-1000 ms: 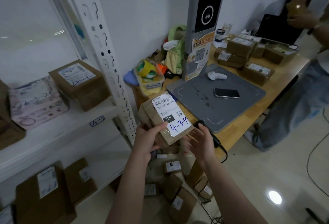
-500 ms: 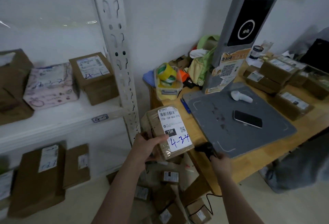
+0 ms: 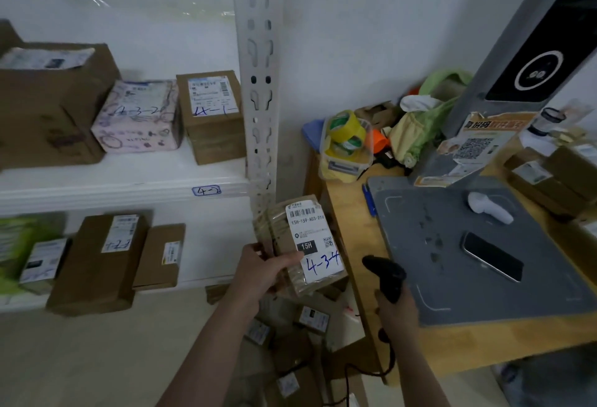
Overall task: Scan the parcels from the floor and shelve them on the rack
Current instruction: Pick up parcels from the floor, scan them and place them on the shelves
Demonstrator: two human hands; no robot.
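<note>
The left hand (image 3: 258, 272) comes up from the near edge, forearm slanting right. Its grip pinches the parcel (image 3: 310, 235), thumb across the label's left edge and fingers behind the box. The parcel is held in the air, tilted, with its label up and marked 4-3-4. It sits just right of the rack (image 3: 258, 83) post, at the left edge of the surface (image 3: 349, 229), above the floor pile (image 3: 290, 342).

The right hand (image 3: 395, 306) rises beside it, its grip wrapped round the handle of the black scanner (image 3: 386, 272). The scanner's head angles up and left toward the parcel, apart from it. A cable seems to trail down from the handle, though it is dim there.

Left of the post, the shelf (image 3: 129, 193) tagged 4-2 carries boxes (image 3: 210, 116) set toward the far side, with bare white board along its near lip. Below it, flat boxes (image 3: 97, 264) lie close together and overhang the near edge.

On the right, the surface's left edge runs far to near, close by the parcel. A grey pad (image 3: 452, 261) covers most of the surface, and a phone (image 3: 492, 256) lies on it
</note>
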